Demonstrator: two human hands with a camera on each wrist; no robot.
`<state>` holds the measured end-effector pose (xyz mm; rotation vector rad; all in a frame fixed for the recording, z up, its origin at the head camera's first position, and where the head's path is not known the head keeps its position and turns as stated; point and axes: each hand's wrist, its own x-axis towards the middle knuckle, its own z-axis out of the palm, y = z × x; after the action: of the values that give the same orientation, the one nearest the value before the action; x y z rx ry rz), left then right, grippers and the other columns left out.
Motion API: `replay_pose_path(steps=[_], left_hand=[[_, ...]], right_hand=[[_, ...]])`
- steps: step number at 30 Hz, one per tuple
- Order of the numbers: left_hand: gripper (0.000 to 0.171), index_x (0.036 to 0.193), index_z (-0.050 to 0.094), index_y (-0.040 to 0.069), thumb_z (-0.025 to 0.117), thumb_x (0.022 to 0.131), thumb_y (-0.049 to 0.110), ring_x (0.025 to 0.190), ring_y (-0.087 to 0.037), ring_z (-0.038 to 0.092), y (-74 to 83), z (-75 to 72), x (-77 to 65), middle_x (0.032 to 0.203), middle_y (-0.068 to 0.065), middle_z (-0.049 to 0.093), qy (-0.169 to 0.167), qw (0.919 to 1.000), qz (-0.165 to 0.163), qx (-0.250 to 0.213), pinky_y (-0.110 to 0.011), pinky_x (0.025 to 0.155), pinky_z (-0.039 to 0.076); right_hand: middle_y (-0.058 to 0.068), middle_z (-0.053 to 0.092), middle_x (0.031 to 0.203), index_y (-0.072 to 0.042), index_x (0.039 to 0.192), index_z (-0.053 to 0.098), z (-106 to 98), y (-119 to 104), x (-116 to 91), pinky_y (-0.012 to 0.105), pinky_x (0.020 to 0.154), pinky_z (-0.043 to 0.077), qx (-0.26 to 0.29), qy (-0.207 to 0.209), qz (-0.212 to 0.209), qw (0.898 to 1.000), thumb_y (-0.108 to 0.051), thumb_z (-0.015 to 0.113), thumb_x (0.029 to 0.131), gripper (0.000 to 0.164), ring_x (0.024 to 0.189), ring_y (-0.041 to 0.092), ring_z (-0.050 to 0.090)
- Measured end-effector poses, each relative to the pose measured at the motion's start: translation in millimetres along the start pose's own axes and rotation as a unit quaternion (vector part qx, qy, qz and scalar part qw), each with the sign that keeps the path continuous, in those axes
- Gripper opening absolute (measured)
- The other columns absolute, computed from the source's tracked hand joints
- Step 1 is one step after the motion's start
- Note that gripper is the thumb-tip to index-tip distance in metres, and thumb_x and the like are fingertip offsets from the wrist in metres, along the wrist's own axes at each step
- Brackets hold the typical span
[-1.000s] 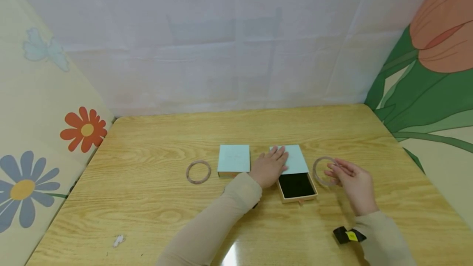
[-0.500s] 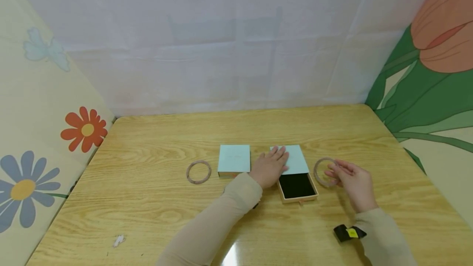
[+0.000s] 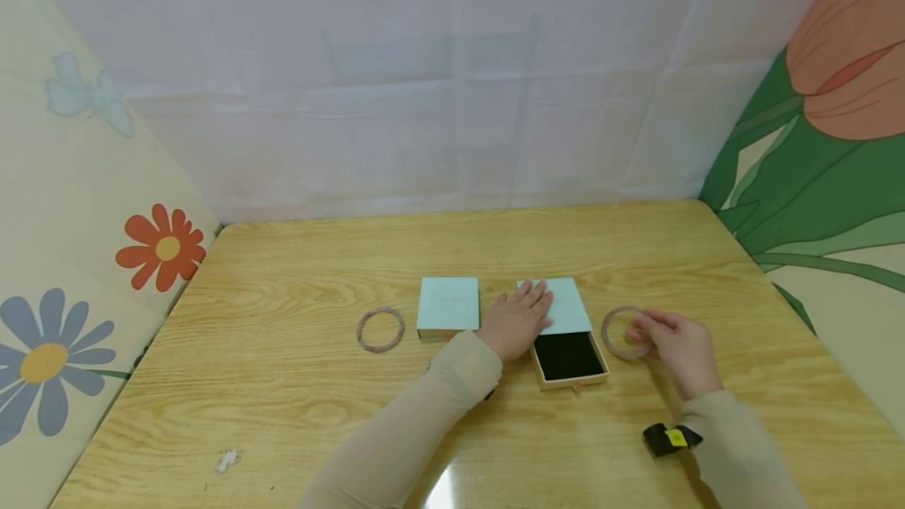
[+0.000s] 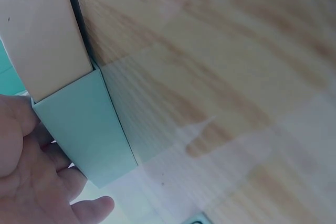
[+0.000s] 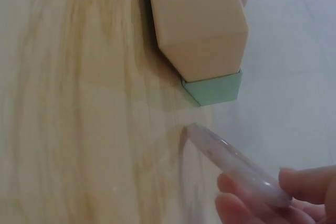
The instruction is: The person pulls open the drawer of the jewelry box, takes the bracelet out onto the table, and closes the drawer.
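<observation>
A pale blue drawer box (image 3: pixel 568 306) lies right of the middle, its peach drawer (image 3: pixel 574 382) pulled out toward me and lined in black. My left hand (image 3: pixel 514 326) rests on the box's left part, fingers extended over the top. In the left wrist view, its fingers lie along the side of the blue sleeve (image 4: pixel 86 129). Just right of the box, my right hand (image 3: pixel 682 348) pinches a translucent pale purple bangle (image 5: pixel 231 161) between thumb and fingers. The bangle's far edge points toward the drawer's front corner in the right wrist view.
A second pale blue box (image 3: pixel 448 303), pushed shut, lies left of my left hand. Further left a similar bangle (image 3: pixel 360 330) lies flat on the wooden table (image 3: pixel 297 273). A small white scrap (image 3: pixel 228 461) sits near the front left. Flower-painted panels flank the table.
My right hand and the bangle have shifted slightly right and lower in the head view, the fingers drawn closer together. The left hand and both boxes have stayed in place.
</observation>
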<state>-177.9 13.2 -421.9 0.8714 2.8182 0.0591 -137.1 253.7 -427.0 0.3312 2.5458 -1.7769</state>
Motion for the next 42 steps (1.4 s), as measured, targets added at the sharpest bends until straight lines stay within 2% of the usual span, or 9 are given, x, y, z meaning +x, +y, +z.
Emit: replay_pose_path(steps=[3, 7, 8, 9, 14, 16, 21, 30, 42], left_hand=[[0.053, 0.156, 0.021, 0.017, 0.025, 0.107, 0.038, 0.147, -0.016, 0.01, -0.3, 0.4, 1.1, 0.161, 0.001, 0.011, -0.002, 1.0, 0.001, 0.001, -0.041, 0.115, 0.025], [0.053, 0.156, 0.021, 0.016, 0.024, 0.107, 0.038, 0.147, -0.015, 0.009, 0.3, -1.2, -0.8, 0.162, 0.001, 0.011, -0.004, 1.0, 0.002, 0.002, -0.04, 0.115, 0.025], [0.053, 0.156, 0.021, 0.016, 0.024, 0.107, 0.037, 0.147, -0.015, 0.009, 0.5, -1.6, -1.5, 0.162, 0.001, 0.011, -0.003, 1.0, 0.002, 0.003, -0.04, 0.115, 0.025], [0.054, 0.156, 0.02, 0.017, 0.022, 0.107, 0.039, 0.147, -0.014, 0.008, -1.3, 4.3, 1.1, 0.162, 0.001, 0.01, 0.006, 1.0, 0.004, 0.007, -0.04, 0.115, 0.025], [0.055, 0.156, 0.021, 0.017, 0.022, 0.106, 0.04, 0.147, -0.015, 0.008, -1.6, 5.2, 1.4, 0.162, 0.001, 0.01, 0.01, 0.9999, 0.005, 0.011, -0.04, 0.115, 0.026], [0.054, 0.155, 0.022, 0.016, 0.024, 0.107, 0.039, 0.147, -0.016, 0.009, -0.1, 0.3, -0.1, 0.161, 0.0, 0.012, 0.002, 1.0, 0.003, 0.008, -0.04, 0.115, 0.026], [0.053, 0.155, 0.023, 0.017, 0.026, 0.107, 0.038, 0.147, -0.016, 0.01, -0.7, 3.1, 2.9, 0.161, 0.0, 0.012, 0.003, 1.0, 0.003, 0.006, -0.04, 0.115, 0.026], [0.053, 0.155, 0.023, 0.016, 0.026, 0.107, 0.038, 0.147, -0.016, 0.011, 0.5, -2.4, -1.9, 0.161, 0.0, 0.013, 0.006, 0.9999, 0.006, 0.006, -0.04, 0.115, 0.026], [0.053, 0.155, 0.024, 0.016, 0.027, 0.107, 0.038, 0.147, -0.017, 0.011, 0.2, -2.1, -1.4, 0.161, -0.001, 0.014, 0.006, 1.0, 0.006, 0.004, -0.04, 0.115, 0.027]], right_hand=[[0.019, 0.07, 0.101, 0.021, 0.129, 0.046, -1, 0, 3, 0.02, 0.066, 0.056, -0.038, -0.007, -0.003, 0.999, -0.019, 0.048, 0.103, 0.047, 0.073, -0.002, 0.066], [0.022, 0.069, 0.103, 0.021, 0.127, 0.048, -3, 1, 8, 0.018, 0.066, 0.055, -0.061, -0.013, -0.001, 0.998, -0.02, 0.048, 0.104, 0.047, 0.072, 0.0, 0.067], [0.023, 0.069, 0.103, 0.021, 0.127, 0.048, -3, 1, 9, 0.018, 0.066, 0.055, -0.063, -0.014, 0.001, 0.998, -0.02, 0.048, 0.104, 0.047, 0.072, 0.001, 0.067], [0.023, 0.068, 0.103, 0.021, 0.127, 0.048, -3, 1, 10, 0.018, 0.066, 0.055, -0.066, -0.015, 0.003, 0.998, -0.02, 0.048, 0.103, 0.047, 0.072, 0.001, 0.067], [0.024, 0.068, 0.101, 0.022, 0.124, 0.048, -4, 0, 15, 0.017, 0.065, 0.054, -0.085, -0.023, 0.002, 0.996, -0.014, 0.048, 0.103, 0.042, 0.069, 0.003, 0.066], [0.021, 0.068, 0.097, 0.022, 0.122, 0.05, -4, 0, 17, 0.017, 0.063, 0.054, -0.096, -0.023, -0.003, 0.995, -0.012, 0.048, 0.102, 0.039, 0.068, 0.003, 0.065], [0.018, 0.069, 0.09, 0.02, 0.115, 0.056, -4, 1, 22, 0.017, 0.061, 0.052, -0.125, -0.021, -0.016, 0.992, -0.009, 0.05, 0.101, 0.033, 0.068, 0.003, 0.062], [0.031, 0.064, 0.104, 0.017, 0.112, 0.061, -5, 2, 25, 0.023, 0.062, 0.048, -0.205, -0.009, -0.038, 0.978, -0.016, 0.054, 0.1, 0.036, 0.093, 0.038, 0.06], [0.032, 0.064, 0.1, 0.018, 0.106, 0.062, -8, 3, 31, 0.029, 0.066, 0.047, -0.235, -0.026, -0.043, 0.971, -0.014, 0.057, 0.098, 0.033, 0.094, 0.042, 0.058]])
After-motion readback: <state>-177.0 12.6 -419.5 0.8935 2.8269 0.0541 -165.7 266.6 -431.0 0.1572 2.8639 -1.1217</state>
